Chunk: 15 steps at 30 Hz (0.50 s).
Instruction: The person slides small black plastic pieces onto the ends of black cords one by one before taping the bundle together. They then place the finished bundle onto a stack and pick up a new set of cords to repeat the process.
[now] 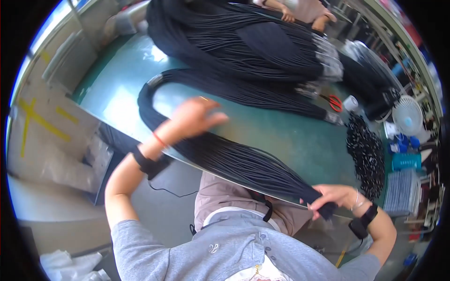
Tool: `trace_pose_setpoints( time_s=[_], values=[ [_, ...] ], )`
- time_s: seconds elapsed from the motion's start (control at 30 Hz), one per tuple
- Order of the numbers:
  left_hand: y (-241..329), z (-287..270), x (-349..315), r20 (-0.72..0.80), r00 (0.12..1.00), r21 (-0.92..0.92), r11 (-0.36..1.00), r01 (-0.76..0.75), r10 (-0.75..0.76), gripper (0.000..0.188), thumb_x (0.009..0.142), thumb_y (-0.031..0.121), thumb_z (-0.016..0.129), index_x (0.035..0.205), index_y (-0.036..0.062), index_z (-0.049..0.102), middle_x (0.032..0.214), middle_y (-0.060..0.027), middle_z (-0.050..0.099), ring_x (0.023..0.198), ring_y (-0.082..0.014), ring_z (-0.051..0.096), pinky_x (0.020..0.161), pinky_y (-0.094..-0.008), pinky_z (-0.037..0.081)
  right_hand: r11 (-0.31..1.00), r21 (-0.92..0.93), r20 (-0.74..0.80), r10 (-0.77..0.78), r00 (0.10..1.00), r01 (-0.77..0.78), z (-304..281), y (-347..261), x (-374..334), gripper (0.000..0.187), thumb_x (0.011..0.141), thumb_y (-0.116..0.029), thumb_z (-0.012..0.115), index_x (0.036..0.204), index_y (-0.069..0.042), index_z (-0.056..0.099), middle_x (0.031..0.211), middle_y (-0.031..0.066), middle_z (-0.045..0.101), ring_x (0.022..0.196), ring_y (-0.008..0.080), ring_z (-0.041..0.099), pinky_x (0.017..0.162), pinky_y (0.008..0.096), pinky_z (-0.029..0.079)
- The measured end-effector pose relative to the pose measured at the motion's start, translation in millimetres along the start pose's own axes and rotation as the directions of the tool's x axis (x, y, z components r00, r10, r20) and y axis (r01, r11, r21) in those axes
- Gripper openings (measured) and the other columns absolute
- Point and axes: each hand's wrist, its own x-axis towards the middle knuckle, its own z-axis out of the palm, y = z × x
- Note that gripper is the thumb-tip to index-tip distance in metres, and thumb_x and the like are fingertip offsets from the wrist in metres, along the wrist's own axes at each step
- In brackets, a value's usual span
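Observation:
A long bundle of thin black cords [229, 157] lies bent in a loop along the near edge of the green table [290, 136]. My right hand [328, 195] is closed around the bundle's end, at the table's near right edge. Above the near strand, close to the loop's bend, my left hand [199, 116] hovers with its fingers stretched out, slightly blurred and holding nothing. The bundle's other strand runs back to the right and ends in a clear wrap [333, 118]. A pale band [154, 79] shows at the bend.
A larger heap of black cords [201, 37] covers the table's far side, where a co-worker's hands [288, 15] rest. Red-handled cutters [334, 103], a white roll [350, 103], many small black pieces [365, 159], a fan [407, 115] and stacked trays [401, 192] stand at the right.

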Motion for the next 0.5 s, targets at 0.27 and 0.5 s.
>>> trace_pose_setpoints(
  time_s=[0.27, 0.5],
  values=[
    [-168, -79, -75, 0.057, 0.854, -0.038, 0.854, 0.519, -0.516, 0.049, 0.098, 0.044, 0.047, 0.092, 0.0010, 0.070, 0.087, -0.0180, 0.067, 0.085, -0.0344, 0.063, 0.080, -0.0379, 0.049, 0.124, -0.991, -0.135, -0.948, 0.288, -0.058, 99, -81, -50, 0.027, 0.072, -0.004, 0.070, 0.096, -0.001, 0.059, 0.073, 0.0107, 0.059, 0.067, 0.0236, 0.062, 0.059, 0.0329, 0.048],
    [-183, -66, -44, 0.021, 0.942, -0.094, 0.937, 0.336, -0.335, 0.047, 0.100, 0.040, 0.045, 0.088, 0.0005, 0.068, 0.080, -0.0178, 0.063, 0.081, -0.0348, 0.060, 0.078, -0.0399, 0.048, -0.336, -0.797, 0.030, -0.852, 0.522, -0.503, 30, 10, -50, 0.032, 0.073, -0.003, 0.067, 0.103, 0.001, 0.058, 0.084, 0.0187, 0.061, 0.077, 0.0368, 0.062, 0.067, 0.0426, 0.050]
  ],
)
